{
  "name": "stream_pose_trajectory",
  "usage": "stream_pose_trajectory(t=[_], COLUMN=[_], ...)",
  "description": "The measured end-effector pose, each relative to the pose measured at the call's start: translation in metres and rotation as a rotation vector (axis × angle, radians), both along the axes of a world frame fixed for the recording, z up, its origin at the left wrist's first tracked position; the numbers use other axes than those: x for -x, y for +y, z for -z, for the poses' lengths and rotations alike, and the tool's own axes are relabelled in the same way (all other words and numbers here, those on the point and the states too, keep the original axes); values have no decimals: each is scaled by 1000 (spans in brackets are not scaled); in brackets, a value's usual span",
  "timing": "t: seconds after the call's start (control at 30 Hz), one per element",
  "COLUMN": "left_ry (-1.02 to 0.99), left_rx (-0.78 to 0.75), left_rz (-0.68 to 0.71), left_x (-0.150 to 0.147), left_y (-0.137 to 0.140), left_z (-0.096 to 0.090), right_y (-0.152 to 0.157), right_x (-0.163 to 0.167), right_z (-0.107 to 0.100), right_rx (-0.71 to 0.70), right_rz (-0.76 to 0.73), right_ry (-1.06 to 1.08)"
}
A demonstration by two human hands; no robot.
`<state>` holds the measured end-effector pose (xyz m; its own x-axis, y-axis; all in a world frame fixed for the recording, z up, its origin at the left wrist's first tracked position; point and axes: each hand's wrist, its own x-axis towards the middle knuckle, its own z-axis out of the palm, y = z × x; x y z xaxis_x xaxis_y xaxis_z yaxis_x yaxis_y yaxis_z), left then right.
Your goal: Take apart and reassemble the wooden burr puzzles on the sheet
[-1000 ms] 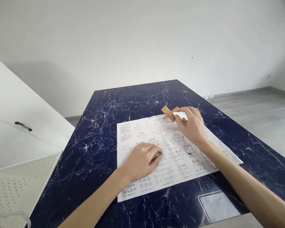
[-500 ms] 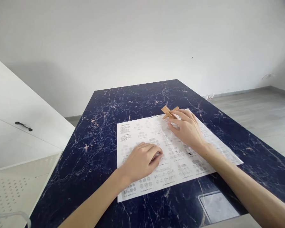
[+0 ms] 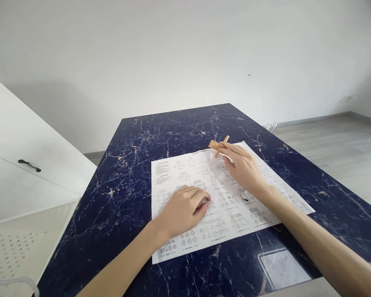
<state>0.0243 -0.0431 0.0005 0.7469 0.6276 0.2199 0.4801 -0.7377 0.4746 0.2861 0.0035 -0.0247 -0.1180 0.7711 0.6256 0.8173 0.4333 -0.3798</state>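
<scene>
In my right hand [image 3: 243, 167] is a small light-wood interlocking puzzle [image 3: 214, 144] shaped like a cross, with bars sticking out past the fingertips. Thumb and fingers close on its near side and hide part of it. It is at the far edge of a white printed instruction sheet [image 3: 179, 165] with many small line diagrams. My left hand [image 3: 185, 208] rests palm down on the sheet's lower left part, fingers loosely curled. A gap shows between its thumb and forefinger, with nothing visible in it.
The sheet lies on a dark blue marble-patterned table [image 3: 126, 165]. A light rectangular panel [image 3: 282, 268] is near the front edge. To the left stand a white cabinet [image 3: 6, 132] with a black handle [image 3: 29, 165] and a perforated white surface [image 3: 15, 251]. A pale wall [image 3: 173, 53] rises behind.
The wooden puzzle has turned in my right hand, so its bars point differently, and its fingers have shifted slightly. My left hand has stayed in place on the sheet.
</scene>
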Motion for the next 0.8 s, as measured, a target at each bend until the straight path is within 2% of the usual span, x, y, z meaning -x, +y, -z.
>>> stream_pose_trajectory(t=[0.33,0.63,0.7,0.8], left_ry=[-45,-436,-496,-512], left_rx=[-24,-78,-2,239], left_rz=[-3,-381,-417,-393], left_x=[0,3,2,3], left_y=[0,2,2,3], left_z=[3,1,1,0], right_y=[-13,-27,-31,-37], right_x=[12,36,42,47], right_z=[-17,-23,-23,-24], right_rx=[-42,248,315,376], right_rz=[-47,-344,-403,-443], right_ry=[279,735,778,800])
